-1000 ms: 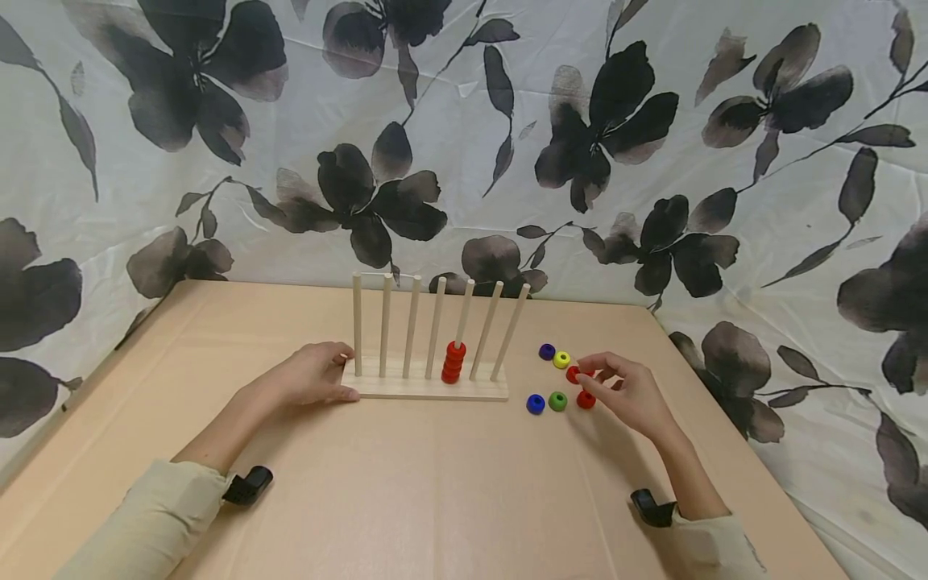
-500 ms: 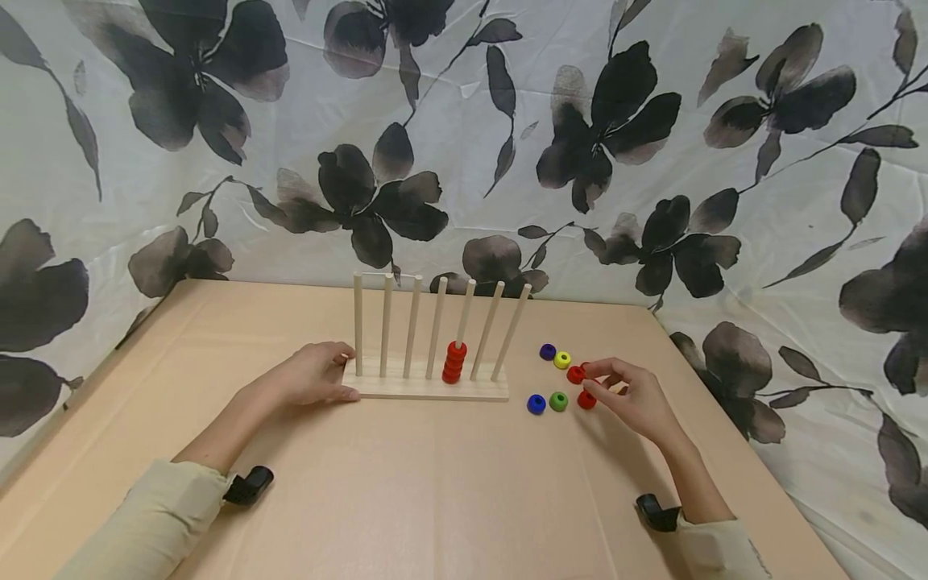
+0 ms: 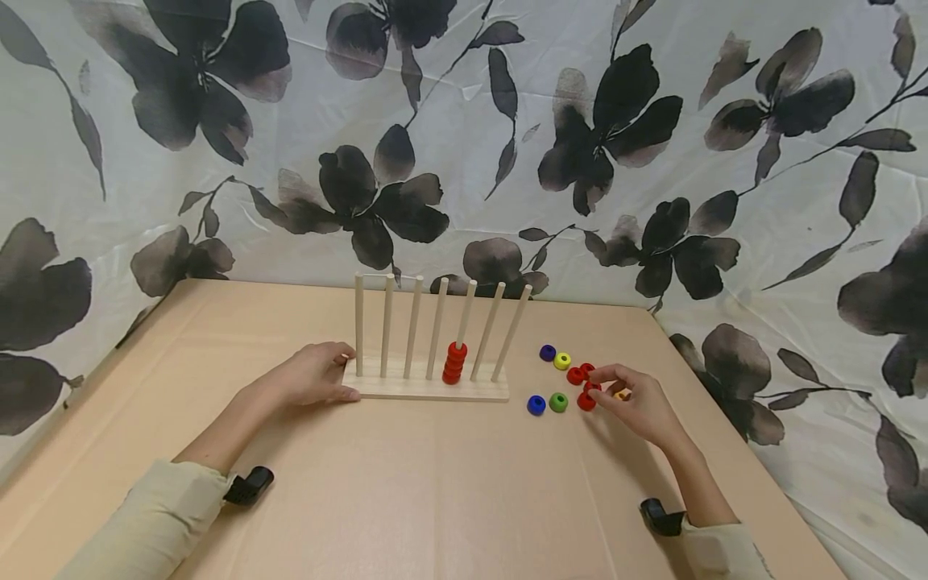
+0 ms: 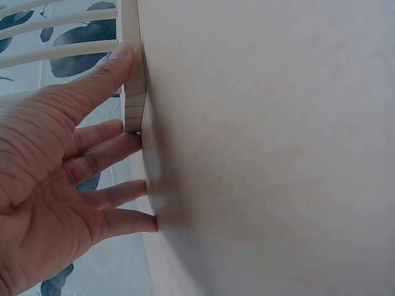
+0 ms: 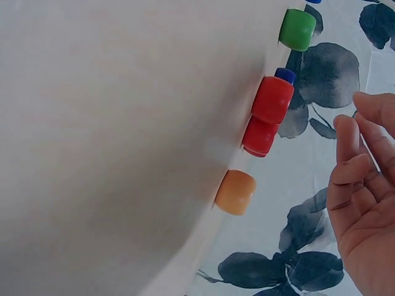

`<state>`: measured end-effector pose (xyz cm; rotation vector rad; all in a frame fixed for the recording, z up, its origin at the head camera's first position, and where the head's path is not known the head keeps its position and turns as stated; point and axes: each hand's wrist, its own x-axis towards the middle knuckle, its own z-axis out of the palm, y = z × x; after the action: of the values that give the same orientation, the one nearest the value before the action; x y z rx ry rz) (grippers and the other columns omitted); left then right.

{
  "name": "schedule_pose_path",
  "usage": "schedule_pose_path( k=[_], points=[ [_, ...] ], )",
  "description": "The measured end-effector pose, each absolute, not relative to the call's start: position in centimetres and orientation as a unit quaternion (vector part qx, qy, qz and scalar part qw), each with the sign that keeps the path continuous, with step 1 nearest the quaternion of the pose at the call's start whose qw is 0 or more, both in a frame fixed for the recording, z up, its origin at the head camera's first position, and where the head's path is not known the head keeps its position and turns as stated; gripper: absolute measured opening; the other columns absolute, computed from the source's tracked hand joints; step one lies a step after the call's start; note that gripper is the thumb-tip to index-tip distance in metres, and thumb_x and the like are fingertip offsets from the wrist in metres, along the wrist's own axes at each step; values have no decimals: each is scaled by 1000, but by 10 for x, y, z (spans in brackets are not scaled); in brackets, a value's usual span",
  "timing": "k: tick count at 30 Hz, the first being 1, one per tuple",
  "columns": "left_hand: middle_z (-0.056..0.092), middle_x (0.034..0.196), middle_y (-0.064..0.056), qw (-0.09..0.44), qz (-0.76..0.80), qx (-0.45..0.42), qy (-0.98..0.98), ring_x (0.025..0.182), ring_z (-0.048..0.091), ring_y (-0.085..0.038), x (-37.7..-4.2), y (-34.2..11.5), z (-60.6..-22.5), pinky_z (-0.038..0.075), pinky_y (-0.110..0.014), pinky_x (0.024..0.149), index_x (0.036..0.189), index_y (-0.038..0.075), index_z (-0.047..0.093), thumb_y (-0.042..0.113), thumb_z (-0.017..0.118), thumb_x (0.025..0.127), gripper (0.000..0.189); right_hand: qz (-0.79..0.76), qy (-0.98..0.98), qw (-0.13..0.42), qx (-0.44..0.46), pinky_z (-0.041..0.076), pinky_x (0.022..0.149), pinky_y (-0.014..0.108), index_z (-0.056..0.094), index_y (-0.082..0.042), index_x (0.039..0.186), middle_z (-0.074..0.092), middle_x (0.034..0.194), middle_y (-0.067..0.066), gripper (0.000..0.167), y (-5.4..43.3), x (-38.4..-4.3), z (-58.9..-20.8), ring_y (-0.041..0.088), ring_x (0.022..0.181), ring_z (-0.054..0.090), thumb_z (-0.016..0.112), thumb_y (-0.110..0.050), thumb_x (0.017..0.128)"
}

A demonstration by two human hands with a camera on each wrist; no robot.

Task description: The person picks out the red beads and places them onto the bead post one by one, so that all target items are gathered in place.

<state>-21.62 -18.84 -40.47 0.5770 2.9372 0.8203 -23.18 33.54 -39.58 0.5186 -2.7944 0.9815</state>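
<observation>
My left hand (image 3: 312, 374) holds the left end of a wooden peg abacus (image 3: 435, 390). In the left wrist view its thumb presses on the base (image 4: 133, 86), with fingers at the end and the others reaching the table. Several red beads (image 3: 454, 364) are stacked on one upright peg; the other pegs are bare. My right hand (image 3: 641, 403) hovers over loose beads at the right, fingertips close to the red beads (image 3: 586, 401). In the right wrist view no bead shows between thumb and fingers. An orange bead (image 5: 236, 192) lies under that hand.
Loose beads lie right of the abacus: dark blue (image 3: 547, 353), yellow (image 3: 561, 361), blue (image 3: 536, 404) and green (image 3: 557, 402). A floral cloth (image 3: 464, 145) hangs behind the wooden table (image 3: 435, 483).
My right hand has shifted slightly right and down, uncovering more red beads and part of the orange one. My left hand and the abacus stay in place.
</observation>
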Motion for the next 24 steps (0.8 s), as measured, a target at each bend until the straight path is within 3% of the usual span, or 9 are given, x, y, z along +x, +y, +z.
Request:
schedule_pose_path(
  k=[7, 24],
  points=[
    [67, 121, -29, 19, 261, 187, 947, 118, 61, -46, -216, -188, -405, 47, -59, 103, 128, -10, 58, 34, 86, 84, 68, 326, -926, 33, 187, 55, 76, 21, 70, 0, 115, 72, 109, 15, 25, 339, -234, -397, 21, 88, 64, 75, -1, 90],
    [68, 120, -29, 16, 257, 193, 947, 116, 62, -47, -214, -187, -402, 47, -59, 102, 126, -10, 59, 34, 87, 83, 68, 315, -929, -12, 196, 57, 79, 24, 70, 0, 113, 72, 109, 13, 26, 345, -241, -402, 25, 94, 65, 77, -3, 89]
  ],
)
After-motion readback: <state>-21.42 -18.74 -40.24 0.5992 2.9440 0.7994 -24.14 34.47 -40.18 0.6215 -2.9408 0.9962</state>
